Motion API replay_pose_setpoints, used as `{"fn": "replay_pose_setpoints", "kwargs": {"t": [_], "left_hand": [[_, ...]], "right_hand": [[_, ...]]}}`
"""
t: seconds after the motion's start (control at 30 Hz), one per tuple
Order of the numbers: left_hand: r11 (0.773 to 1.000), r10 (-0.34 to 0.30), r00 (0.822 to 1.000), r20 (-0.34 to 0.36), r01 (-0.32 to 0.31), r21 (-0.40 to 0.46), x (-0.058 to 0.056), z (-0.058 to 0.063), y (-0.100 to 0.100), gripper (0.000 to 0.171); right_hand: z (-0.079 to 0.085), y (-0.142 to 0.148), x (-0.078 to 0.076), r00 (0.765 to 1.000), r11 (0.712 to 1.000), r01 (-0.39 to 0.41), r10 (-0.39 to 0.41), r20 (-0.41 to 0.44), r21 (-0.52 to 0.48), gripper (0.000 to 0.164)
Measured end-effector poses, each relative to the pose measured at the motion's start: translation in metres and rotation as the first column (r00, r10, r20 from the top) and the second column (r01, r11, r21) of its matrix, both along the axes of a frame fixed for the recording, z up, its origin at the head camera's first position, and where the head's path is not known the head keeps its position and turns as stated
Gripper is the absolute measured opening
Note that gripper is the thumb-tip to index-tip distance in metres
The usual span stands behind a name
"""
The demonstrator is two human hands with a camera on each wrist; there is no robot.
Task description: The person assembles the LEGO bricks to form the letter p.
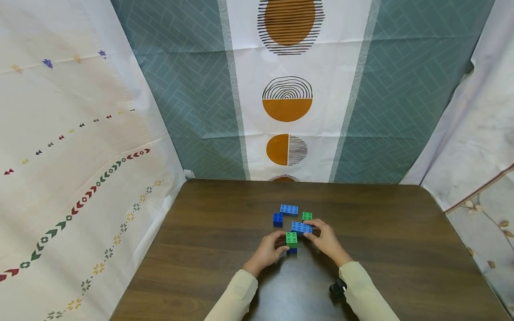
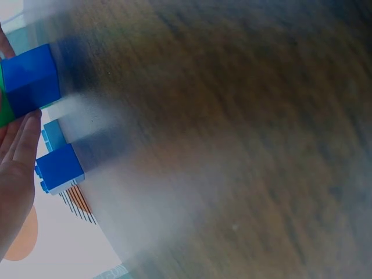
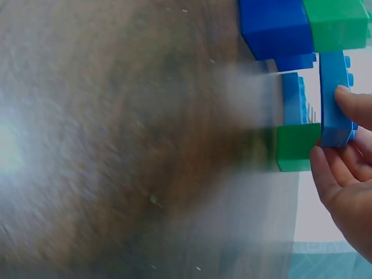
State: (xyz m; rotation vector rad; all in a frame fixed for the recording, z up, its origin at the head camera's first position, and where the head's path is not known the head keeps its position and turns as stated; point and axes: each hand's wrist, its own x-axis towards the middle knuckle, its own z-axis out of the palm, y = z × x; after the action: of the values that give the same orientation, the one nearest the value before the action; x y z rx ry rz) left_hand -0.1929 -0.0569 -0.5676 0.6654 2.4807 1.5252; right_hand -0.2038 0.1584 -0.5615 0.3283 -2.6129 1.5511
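My left hand (image 1: pixel 266 252) pinches a green toy building brick (image 1: pixel 291 239) between thumb and fingers. That brick sits on a dark blue brick (image 1: pixel 292 251), whose side and underside face the left wrist view. A long light blue brick (image 1: pixel 301 228) is gripped at its right end by my right hand (image 1: pixel 326 241). In the right wrist view the thumb lies over its studded side and the fingers are below. This long brick (image 3: pixel 333 104) is raised, its far end right beside the green-and-blue stack.
Beyond the hands, on the brown wooden table (image 1: pixel 209 232), are another long light blue brick (image 1: pixel 289 209), a dark blue brick (image 1: pixel 278 220) and a green brick (image 1: pixel 307 216). A black device (image 1: pixel 337 289) is at the right wrist. Patterned cloths (image 1: pixel 180 89) hang around the table.
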Motion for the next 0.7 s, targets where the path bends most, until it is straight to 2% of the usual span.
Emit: {"fn": "replay_pose_setpoints", "kwargs": {"t": [0.33, 0.7], "left_hand": [[1.000, -0.009, 1.000, -0.017, 0.009, -0.014, 0.001, 0.000, -0.002, 0.033], [1.000, -0.016, 1.000, -0.026, 0.015, -0.012, 0.001, 0.002, -0.002, 0.033]], "right_hand": [[0.007, 0.008, 0.000, 0.999, 1.000, -0.024, 0.024, -0.039, -0.005, 0.035], [0.024, 0.011, 0.004, 0.999, 0.999, -0.047, 0.047, 0.022, 0.016, 0.038]]}}
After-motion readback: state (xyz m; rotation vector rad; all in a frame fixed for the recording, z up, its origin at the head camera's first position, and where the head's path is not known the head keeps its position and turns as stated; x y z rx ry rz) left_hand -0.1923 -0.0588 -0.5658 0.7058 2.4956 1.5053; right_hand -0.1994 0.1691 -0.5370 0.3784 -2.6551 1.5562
